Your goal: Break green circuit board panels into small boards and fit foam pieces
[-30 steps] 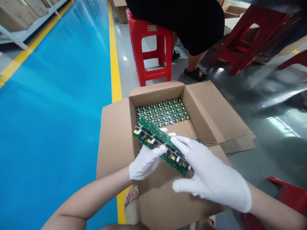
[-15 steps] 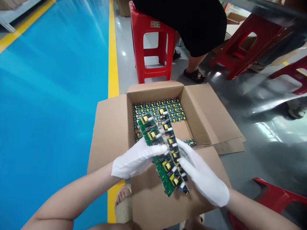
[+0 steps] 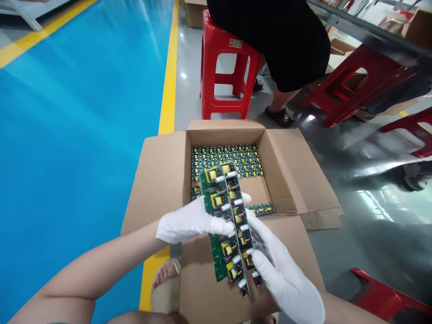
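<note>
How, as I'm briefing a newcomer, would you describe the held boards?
Find the open cardboard box in the middle. Over it, between the white-gloved left hand and right hand, are green circuit boards dotted with yellow blocks. Unlike the boards inside, these are held up.

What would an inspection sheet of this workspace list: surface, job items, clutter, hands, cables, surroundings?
Surface: open cardboard box, flaps spread; what it stands on is hidden.
Job items: at least two held circuit boards, side by side; boards in rows inside the box.
Clutter: carton beyond the red stool.
Hands: both white-gloved; left hand grips the held boards; right hand at their right side, grip unclear.
Cables: nothing seen.
Surroundings: seated person; blue walkway.
</note>
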Demonstrator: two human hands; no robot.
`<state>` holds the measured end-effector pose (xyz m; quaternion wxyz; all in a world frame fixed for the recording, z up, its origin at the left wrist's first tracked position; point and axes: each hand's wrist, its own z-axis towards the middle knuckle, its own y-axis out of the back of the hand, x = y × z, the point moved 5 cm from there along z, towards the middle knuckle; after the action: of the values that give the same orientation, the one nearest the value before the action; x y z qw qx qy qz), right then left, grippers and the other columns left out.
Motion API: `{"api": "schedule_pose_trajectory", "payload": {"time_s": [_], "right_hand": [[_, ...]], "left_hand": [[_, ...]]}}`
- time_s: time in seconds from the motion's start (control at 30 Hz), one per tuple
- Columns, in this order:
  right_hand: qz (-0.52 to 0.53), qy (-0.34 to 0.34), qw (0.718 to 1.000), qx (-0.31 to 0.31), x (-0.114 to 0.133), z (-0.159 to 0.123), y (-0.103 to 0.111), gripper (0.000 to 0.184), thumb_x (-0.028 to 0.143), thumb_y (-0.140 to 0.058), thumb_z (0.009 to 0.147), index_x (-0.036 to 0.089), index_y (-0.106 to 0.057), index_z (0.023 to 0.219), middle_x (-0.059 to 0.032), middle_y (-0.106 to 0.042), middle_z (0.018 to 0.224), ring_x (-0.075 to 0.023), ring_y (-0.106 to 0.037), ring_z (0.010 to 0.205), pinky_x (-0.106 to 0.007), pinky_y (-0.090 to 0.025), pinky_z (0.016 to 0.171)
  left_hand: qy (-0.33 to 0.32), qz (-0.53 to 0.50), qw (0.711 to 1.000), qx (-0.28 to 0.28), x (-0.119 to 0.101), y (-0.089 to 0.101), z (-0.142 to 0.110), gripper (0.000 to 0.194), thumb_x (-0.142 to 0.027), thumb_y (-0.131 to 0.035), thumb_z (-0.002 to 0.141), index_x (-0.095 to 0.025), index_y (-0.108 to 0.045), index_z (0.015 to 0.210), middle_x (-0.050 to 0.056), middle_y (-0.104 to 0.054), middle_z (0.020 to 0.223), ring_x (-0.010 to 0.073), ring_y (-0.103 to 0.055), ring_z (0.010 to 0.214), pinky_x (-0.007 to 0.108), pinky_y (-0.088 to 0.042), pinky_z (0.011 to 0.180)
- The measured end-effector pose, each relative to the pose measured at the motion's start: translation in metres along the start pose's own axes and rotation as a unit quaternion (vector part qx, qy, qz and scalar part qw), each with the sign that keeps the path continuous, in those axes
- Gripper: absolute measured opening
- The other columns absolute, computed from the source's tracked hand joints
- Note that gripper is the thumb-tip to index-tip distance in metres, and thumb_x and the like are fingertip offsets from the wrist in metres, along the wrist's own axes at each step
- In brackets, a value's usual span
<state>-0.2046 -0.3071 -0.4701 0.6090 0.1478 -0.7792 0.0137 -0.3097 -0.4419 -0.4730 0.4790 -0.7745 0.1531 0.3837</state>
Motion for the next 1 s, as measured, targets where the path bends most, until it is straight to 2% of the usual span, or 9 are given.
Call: {"api": "schedule_pose_trajectory", "payload": {"time_s": [0.2,0.33,0.47,0.63,0.83,1.0], "right_hand": [[-0.002,-0.003,1.0,0.008,0.002,-0.001,0.0,0.057,0.039,-0.043,0.097,0.035,-0.023,0.15,-0.0023,-0.024,0.158,-0.0252,-0.026,0.145,-0.048,-0.029,0.118],[0.009,-0.004,1.0,0.01,0.005,0.0,-0.001,0.058,0.038,-0.045,0.096,0.032,-0.024,0.15,-0.0047,-0.025,0.158,-0.0256,-0.027,0.144,-0.048,-0.031,0.117],[0.049,-0.015,0.999,0.016,0.014,0.005,-0.003,0.06,0.039,-0.051,0.094,0.031,-0.028,0.149,-0.0055,-0.034,0.154,-0.0248,-0.036,0.14,-0.046,-0.036,0.115],[0.036,-0.021,0.999,0.009,0.02,0.006,-0.002,0.06,0.037,-0.055,0.092,0.033,-0.032,0.147,-0.0053,-0.044,0.148,-0.0247,-0.046,0.134,-0.045,-0.041,0.111],[-0.01,-0.034,0.999,0.0,0.016,-0.002,0.003,0.065,0.039,-0.058,0.09,0.032,-0.031,0.148,-0.0065,-0.044,0.148,-0.0283,-0.045,0.134,-0.051,-0.039,0.111],[0.016,-0.051,0.999,-0.003,0.016,-0.001,0.005,0.063,0.035,-0.057,0.09,0.033,-0.032,0.148,-0.006,-0.05,0.143,-0.0279,-0.047,0.132,-0.051,-0.038,0.112]], "left_hand": [[-0.017,0.003,1.0,0.009,-0.001,0.0,-0.001,0.061,-0.03,-0.082,0.069,-0.02,-0.059,0.125,0.016,-0.058,0.133,0.0355,-0.053,0.124,0.057,-0.038,0.107],[-0.013,-0.005,1.0,0.009,0.002,0.001,-0.001,0.063,-0.033,-0.081,0.069,-0.02,-0.058,0.126,0.016,-0.06,0.131,0.0359,-0.055,0.121,0.058,-0.037,0.106],[-0.001,-0.015,1.0,0.016,0.005,0.001,-0.001,0.064,-0.034,-0.081,0.069,-0.019,-0.057,0.127,0.017,-0.061,0.129,0.0364,-0.055,0.12,0.057,-0.038,0.106],[0.003,-0.039,0.999,0.026,0.007,0.0,0.0,0.062,-0.033,-0.08,0.07,-0.018,-0.057,0.126,0.016,-0.064,0.123,0.0362,-0.059,0.116,0.055,-0.04,0.104],[0.007,-0.031,0.998,0.046,0.01,0.0,0.003,0.062,-0.037,-0.078,0.072,-0.02,-0.056,0.128,0.015,-0.064,0.123,0.0358,-0.06,0.115,0.052,-0.042,0.102],[0.0,-0.04,0.998,0.05,0.013,0.003,0.004,0.056,-0.037,-0.074,0.077,-0.019,-0.058,0.127,0.015,-0.063,0.125,0.0355,-0.058,0.117,0.049,-0.044,0.1]]}}
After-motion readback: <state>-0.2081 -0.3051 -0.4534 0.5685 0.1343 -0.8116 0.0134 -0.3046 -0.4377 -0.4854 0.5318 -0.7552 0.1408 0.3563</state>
